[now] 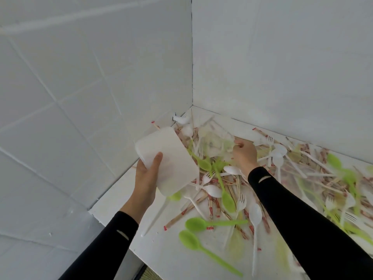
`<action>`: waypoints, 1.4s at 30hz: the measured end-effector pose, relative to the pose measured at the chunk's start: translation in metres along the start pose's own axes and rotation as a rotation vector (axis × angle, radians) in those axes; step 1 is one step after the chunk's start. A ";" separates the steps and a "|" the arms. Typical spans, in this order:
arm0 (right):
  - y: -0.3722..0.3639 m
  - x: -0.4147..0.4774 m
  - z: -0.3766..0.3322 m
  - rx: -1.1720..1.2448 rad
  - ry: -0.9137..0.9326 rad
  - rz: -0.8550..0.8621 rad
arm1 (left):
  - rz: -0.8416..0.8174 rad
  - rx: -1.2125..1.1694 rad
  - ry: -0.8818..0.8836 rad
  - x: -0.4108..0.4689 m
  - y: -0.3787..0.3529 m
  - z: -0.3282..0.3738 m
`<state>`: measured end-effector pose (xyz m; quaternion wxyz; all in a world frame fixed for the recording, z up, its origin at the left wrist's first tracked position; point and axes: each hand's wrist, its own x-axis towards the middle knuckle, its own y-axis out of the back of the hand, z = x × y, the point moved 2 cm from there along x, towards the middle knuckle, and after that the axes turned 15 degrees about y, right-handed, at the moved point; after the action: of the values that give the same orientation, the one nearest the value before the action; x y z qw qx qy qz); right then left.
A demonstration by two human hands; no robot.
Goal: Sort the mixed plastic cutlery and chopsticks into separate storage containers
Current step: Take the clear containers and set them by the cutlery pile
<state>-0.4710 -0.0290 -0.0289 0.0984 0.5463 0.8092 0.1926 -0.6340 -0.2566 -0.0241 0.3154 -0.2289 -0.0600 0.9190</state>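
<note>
Holding frosted white container, left hand fingers clamped | right hand fingers pinching tan chopstick

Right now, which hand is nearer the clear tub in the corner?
Right. The right hand is at the right edge of the clear tub, pinching a thin stick; the left hand is off to its left, holding a white tub.

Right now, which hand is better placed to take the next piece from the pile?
Right. The right hand is down over the pile, its fingertips pinching what looks like a thin stick. The left hand is occupied: it grips the white container at the pile's edge.
</note>
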 end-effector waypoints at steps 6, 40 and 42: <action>0.041 -0.044 -0.004 0.002 0.182 0.012 | -0.161 0.080 0.039 0.006 -0.051 -0.009; 0.294 -0.215 0.085 0.091 0.044 0.764 | -0.527 0.271 0.192 -0.119 -0.225 -0.125; 0.312 -0.247 0.091 0.092 0.053 0.717 | -0.605 0.288 0.229 -0.156 -0.254 -0.142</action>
<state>-0.0784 -0.1353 0.0074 -0.0212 0.7940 0.5763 0.1925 -0.3203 -0.1548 -0.0262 0.6073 -0.2554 0.0408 0.7512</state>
